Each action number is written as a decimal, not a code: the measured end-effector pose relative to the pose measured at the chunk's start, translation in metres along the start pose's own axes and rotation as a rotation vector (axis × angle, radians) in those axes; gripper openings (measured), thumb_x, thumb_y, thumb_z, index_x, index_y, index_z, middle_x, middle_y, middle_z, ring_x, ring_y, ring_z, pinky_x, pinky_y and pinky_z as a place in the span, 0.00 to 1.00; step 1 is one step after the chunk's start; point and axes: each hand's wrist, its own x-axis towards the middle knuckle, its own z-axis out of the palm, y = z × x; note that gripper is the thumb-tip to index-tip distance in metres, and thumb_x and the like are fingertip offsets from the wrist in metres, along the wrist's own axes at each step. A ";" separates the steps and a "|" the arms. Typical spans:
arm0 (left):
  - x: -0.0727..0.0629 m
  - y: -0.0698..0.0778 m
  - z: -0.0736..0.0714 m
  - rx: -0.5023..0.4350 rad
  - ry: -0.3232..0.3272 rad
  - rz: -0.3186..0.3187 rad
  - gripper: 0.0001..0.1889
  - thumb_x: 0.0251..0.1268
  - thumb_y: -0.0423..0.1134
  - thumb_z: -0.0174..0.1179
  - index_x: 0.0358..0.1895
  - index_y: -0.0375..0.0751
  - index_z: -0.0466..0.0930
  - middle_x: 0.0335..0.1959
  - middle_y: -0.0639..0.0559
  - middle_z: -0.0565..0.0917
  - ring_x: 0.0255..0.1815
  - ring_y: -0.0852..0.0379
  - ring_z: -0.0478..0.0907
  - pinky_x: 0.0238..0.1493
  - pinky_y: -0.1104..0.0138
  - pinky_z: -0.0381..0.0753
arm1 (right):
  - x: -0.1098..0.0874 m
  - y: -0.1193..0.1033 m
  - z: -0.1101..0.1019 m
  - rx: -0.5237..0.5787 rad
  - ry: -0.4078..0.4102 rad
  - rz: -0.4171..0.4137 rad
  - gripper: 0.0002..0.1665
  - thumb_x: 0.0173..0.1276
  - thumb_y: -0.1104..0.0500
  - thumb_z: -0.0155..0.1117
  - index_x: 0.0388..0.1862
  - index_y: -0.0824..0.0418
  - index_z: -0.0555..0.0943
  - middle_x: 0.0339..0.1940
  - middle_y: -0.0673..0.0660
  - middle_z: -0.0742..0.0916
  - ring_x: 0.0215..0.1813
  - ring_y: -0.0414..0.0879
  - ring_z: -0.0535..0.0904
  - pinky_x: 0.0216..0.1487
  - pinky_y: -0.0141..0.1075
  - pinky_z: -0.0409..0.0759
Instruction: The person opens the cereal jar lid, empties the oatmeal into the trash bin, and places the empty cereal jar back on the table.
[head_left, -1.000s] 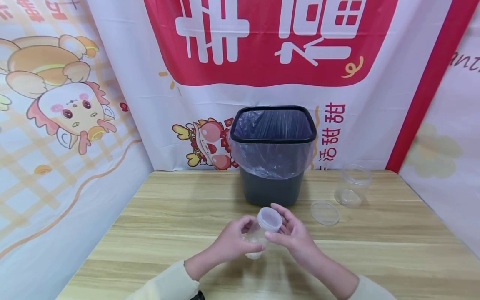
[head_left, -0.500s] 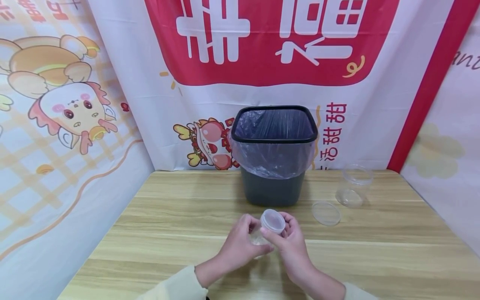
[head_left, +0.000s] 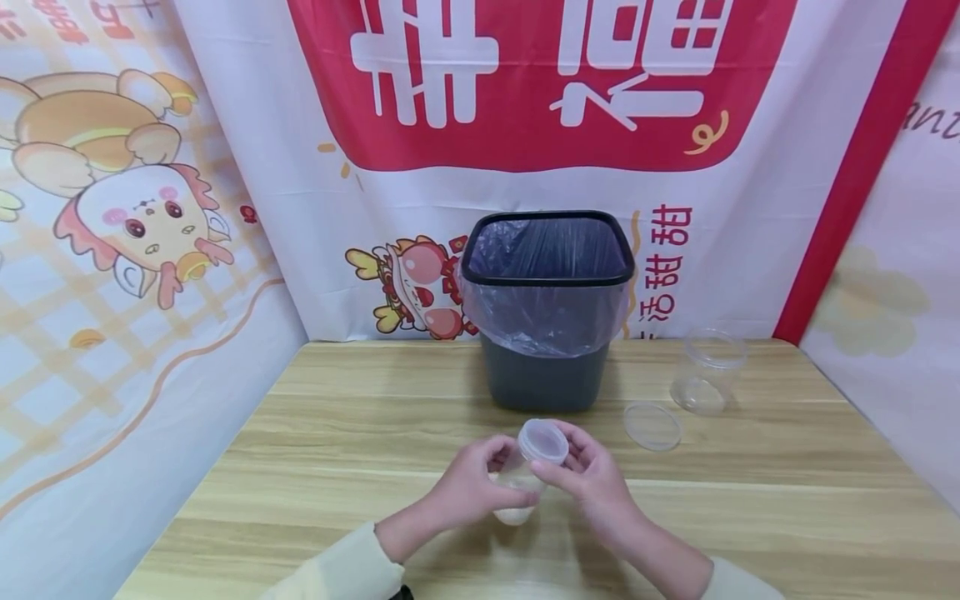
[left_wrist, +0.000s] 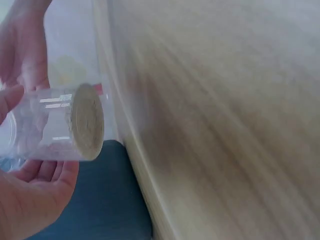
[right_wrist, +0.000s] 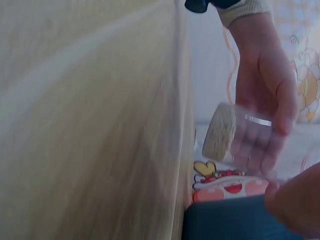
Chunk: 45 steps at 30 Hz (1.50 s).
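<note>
A clear jar (head_left: pixel 513 482) tilts above the tabletop (head_left: pixel 337 467), before the bin (head_left: pixel 546 379). The left hand (head_left: pixel 476 483) curls partway round its body; the right hand (head_left: pixel 592 477) pinches the lid (head_left: pixel 543 442). Probably light, stiff, slippery plastic, best gripped mid-body, with the lid taken by its rim.

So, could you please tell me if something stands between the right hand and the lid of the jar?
No, nothing visible stands between them: the right hand has its fingers round the lid of the jar, which the left hand holds. The bin stands farther back, behind both hands.
</note>
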 end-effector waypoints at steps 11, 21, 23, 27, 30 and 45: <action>0.003 0.002 -0.014 -0.117 -0.229 -0.022 0.21 0.49 0.35 0.74 0.49 0.38 0.82 0.45 0.49 0.83 0.51 0.49 0.79 0.55 0.67 0.74 | 0.012 0.002 -0.030 -0.050 -0.448 -0.116 0.35 0.64 0.71 0.63 0.67 0.79 0.61 0.60 0.66 0.77 0.61 0.46 0.75 0.62 0.35 0.72; 0.004 0.003 -0.009 -0.068 -0.138 -0.063 0.25 0.50 0.38 0.74 0.52 0.35 0.79 0.45 0.51 0.82 0.50 0.54 0.78 0.56 0.63 0.75 | 0.006 -0.003 -0.020 0.022 -0.339 -0.071 0.46 0.62 0.71 0.64 0.73 0.75 0.51 0.66 0.69 0.70 0.64 0.43 0.72 0.64 0.32 0.68; 0.003 0.003 -0.006 -0.052 -0.077 -0.053 0.26 0.49 0.39 0.75 0.52 0.34 0.78 0.45 0.50 0.81 0.49 0.53 0.78 0.55 0.61 0.76 | 0.003 -0.006 -0.013 0.044 -0.235 -0.057 0.46 0.60 0.73 0.64 0.73 0.74 0.53 0.66 0.70 0.71 0.63 0.43 0.72 0.64 0.31 0.68; 0.002 0.006 0.002 -0.005 0.050 0.005 0.28 0.47 0.40 0.77 0.52 0.34 0.77 0.44 0.51 0.81 0.47 0.52 0.78 0.51 0.62 0.78 | -0.002 -0.009 0.002 0.054 -0.024 -0.050 0.41 0.59 0.74 0.65 0.70 0.72 0.59 0.63 0.67 0.74 0.60 0.43 0.74 0.60 0.30 0.71; 0.000 0.007 0.009 0.039 0.126 0.045 0.29 0.45 0.43 0.78 0.51 0.37 0.78 0.44 0.54 0.80 0.45 0.55 0.77 0.49 0.63 0.78 | -0.006 -0.010 0.012 0.067 0.077 -0.046 0.39 0.60 0.73 0.65 0.68 0.71 0.60 0.61 0.65 0.76 0.58 0.43 0.75 0.58 0.30 0.73; -0.007 0.007 0.024 0.170 0.210 0.060 0.27 0.41 0.51 0.78 0.41 0.48 0.73 0.36 0.49 0.74 0.37 0.56 0.69 0.38 0.68 0.72 | -0.010 -0.002 0.029 0.082 0.222 -0.011 0.36 0.57 0.71 0.68 0.61 0.70 0.62 0.53 0.59 0.78 0.52 0.43 0.77 0.55 0.31 0.75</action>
